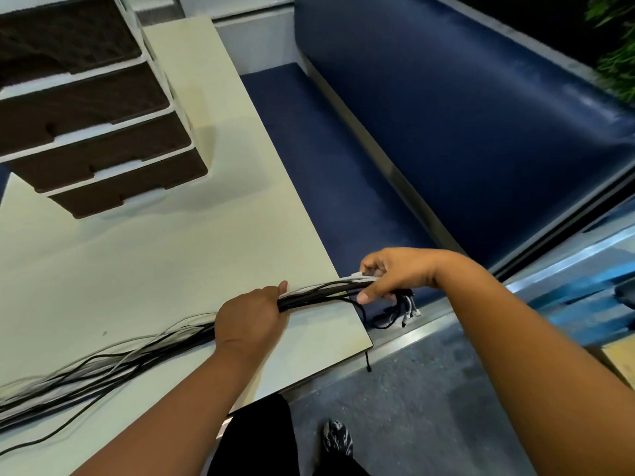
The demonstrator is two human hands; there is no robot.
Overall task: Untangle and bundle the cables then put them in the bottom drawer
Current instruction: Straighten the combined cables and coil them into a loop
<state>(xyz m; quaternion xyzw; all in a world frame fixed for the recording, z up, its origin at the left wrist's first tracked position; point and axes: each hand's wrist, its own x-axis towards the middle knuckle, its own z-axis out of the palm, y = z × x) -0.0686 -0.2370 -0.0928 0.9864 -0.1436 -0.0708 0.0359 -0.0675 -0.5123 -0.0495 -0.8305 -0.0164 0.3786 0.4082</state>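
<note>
Setting: pale table (165, 255) stood beside a blue padded bench (446, 139); grey floor (412, 407) lay below the table's near corner.
Drawer unit: white frame with four dark brown drawers (92, 132) sat at the far left of the table; bottom drawer (127, 192) was closed.
Cables: black, grey and white cables (103, 365) lay gathered in one long run across the table, from the lower left edge to the right corner.
Left hand: my left hand (249, 324) wrapped its fingers round the bundle near the table's right edge, thumb pointing up along it.
Right hand: my right hand (391, 273) pinched the bundle's end just past the table corner, fingers curled over the white strands on top.
Cable ends: plugs (405, 309) hung loose below my right hand, over the bench seat; one thin black end (367, 362) dangled off the table corner.
Stray strand: one black cable (51, 434) curved apart from the run at lower left.
Me: one shoe (338, 438) showed on the floor.
</note>
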